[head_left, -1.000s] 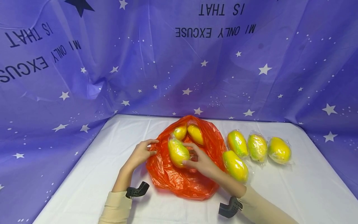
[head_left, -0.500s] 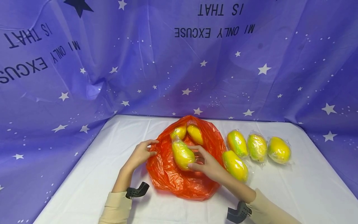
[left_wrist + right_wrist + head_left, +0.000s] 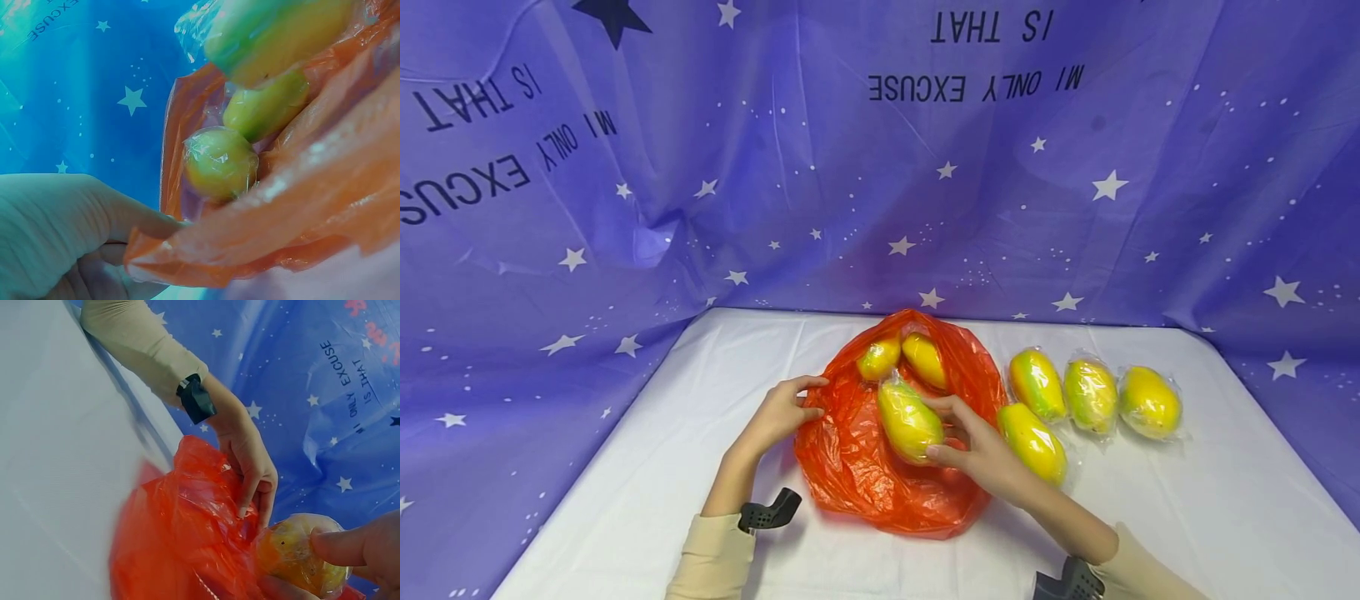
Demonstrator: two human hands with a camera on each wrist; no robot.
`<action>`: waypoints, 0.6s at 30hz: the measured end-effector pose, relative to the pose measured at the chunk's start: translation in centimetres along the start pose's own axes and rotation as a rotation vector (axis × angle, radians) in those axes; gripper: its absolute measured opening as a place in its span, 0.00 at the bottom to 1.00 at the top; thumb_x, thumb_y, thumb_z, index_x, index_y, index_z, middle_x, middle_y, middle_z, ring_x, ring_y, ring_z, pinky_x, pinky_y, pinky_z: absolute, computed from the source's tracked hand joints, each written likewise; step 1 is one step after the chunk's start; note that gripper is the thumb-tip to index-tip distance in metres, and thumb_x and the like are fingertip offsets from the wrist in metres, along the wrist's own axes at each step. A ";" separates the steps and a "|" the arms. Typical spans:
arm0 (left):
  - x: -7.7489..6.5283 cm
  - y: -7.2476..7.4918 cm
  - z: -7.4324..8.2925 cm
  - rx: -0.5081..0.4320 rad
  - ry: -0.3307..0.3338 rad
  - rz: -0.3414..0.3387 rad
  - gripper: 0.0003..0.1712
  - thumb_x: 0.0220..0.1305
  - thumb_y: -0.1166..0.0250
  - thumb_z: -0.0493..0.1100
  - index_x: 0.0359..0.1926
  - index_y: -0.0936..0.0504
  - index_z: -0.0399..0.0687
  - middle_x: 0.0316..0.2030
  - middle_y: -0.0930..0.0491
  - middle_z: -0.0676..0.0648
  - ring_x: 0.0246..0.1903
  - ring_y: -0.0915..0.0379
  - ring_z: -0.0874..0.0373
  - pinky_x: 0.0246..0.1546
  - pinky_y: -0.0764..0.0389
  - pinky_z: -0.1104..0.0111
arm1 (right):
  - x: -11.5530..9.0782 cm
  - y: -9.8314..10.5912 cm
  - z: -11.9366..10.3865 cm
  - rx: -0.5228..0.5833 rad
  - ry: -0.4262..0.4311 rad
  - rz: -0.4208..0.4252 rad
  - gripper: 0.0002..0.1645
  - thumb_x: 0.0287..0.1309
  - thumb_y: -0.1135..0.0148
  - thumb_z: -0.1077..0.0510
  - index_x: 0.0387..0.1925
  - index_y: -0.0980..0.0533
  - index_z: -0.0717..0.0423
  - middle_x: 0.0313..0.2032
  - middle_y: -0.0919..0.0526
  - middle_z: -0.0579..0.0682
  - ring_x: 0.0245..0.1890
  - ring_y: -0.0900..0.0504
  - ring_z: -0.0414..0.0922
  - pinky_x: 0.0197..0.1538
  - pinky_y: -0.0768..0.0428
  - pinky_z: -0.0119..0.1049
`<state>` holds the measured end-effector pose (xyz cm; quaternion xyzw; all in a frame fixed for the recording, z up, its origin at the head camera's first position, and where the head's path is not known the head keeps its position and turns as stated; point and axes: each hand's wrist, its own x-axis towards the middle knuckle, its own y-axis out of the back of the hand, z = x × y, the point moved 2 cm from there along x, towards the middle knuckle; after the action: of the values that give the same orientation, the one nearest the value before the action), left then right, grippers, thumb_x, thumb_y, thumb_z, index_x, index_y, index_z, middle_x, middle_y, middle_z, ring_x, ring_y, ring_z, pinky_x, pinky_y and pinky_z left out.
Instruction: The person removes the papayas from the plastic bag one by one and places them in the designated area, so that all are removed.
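My right hand (image 3: 981,446) grips a yellow-green mango (image 3: 910,421) in clear wrap, thumb on its near end, fingers on the far side. It hangs over the mouth of a red plastic bag (image 3: 865,475). My left hand (image 3: 778,412) pinches the bag's left rim; in the left wrist view the left hand (image 3: 69,231) has the film between thumb and fingers. Two more wrapped mangoes lie at the back inside the bag, a left one (image 3: 880,358) and a right one (image 3: 925,360). The right wrist view shows the held mango (image 3: 300,550) under the right thumb.
Several wrapped mangoes lie right of the bag: a near one (image 3: 1033,446), and a back row with a left (image 3: 1036,383), a middle (image 3: 1090,393) and a right one (image 3: 1150,402). A white cloth (image 3: 1210,517) covers the table. Behind hangs a purple starry curtain (image 3: 850,208).
My right hand has carried the gripped mango to the right and slightly nearer, across the bag's opening. The left hand stays at the bag's rim.
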<state>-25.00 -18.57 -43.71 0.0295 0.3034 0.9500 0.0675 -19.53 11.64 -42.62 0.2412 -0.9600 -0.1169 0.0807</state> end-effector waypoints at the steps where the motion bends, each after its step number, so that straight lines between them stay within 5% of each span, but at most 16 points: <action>1: 0.0 0.0 0.0 0.001 0.002 0.001 0.25 0.55 0.33 0.27 0.56 0.22 0.35 0.52 0.23 0.34 0.45 0.20 0.43 0.37 0.17 0.62 | -0.2 0.1 -0.1 0.006 -0.001 -0.004 0.32 0.60 0.35 0.62 0.63 0.34 0.49 0.61 0.30 0.59 0.59 0.28 0.58 0.51 0.21 0.38; 18: -0.1 0.0 0.1 0.001 0.010 -0.011 0.25 0.54 0.33 0.28 0.56 0.22 0.35 0.54 0.23 0.34 0.45 0.20 0.43 0.37 0.17 0.62 | -2.5 3.6 -0.5 -0.053 -0.076 0.099 0.34 0.56 0.31 0.55 0.63 0.33 0.41 0.60 0.29 0.56 0.60 0.29 0.57 0.54 0.22 0.41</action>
<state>-24.92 -18.47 -43.63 0.0232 0.3045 0.9496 0.0712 -18.83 15.80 -41.41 0.1867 -0.9697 -0.1473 0.0562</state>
